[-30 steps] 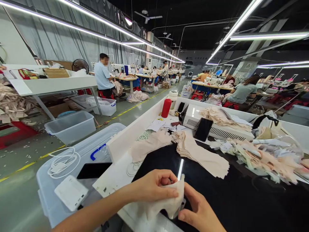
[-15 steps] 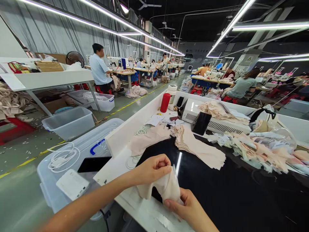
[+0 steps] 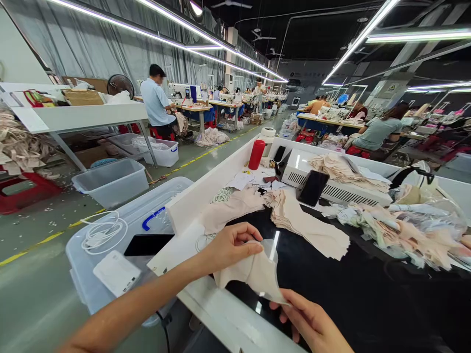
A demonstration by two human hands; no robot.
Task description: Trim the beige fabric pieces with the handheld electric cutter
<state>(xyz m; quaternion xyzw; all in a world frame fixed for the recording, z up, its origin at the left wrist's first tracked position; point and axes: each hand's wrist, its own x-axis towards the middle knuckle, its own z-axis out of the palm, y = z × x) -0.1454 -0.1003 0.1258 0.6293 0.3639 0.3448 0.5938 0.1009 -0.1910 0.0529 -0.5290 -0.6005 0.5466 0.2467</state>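
My left hand (image 3: 228, 243) pinches the upper edge of a small beige fabric piece (image 3: 253, 273) above the black table top (image 3: 368, 294). My right hand (image 3: 311, 321) grips the same piece at its lower right corner, so the cloth is stretched out between both hands over the table's near edge. A stack of similar beige fabric pieces (image 3: 305, 226) lies just beyond on the black surface. Another beige piece (image 3: 230, 210) rests on the white table rim to the left.
A red bottle (image 3: 256, 154), a white machine (image 3: 331, 189) with a black phone (image 3: 312, 188) leaning on it, and a heap of scraps (image 3: 405, 228) fill the far table. On the left, a lidded clear bin (image 3: 121, 235) holds a phone, cable and white box. Other people sew at distant tables.
The crumpled fabric piece has been spread out flat between my hands. My right hand slid down to its lower corner while the left kept hold of the top.
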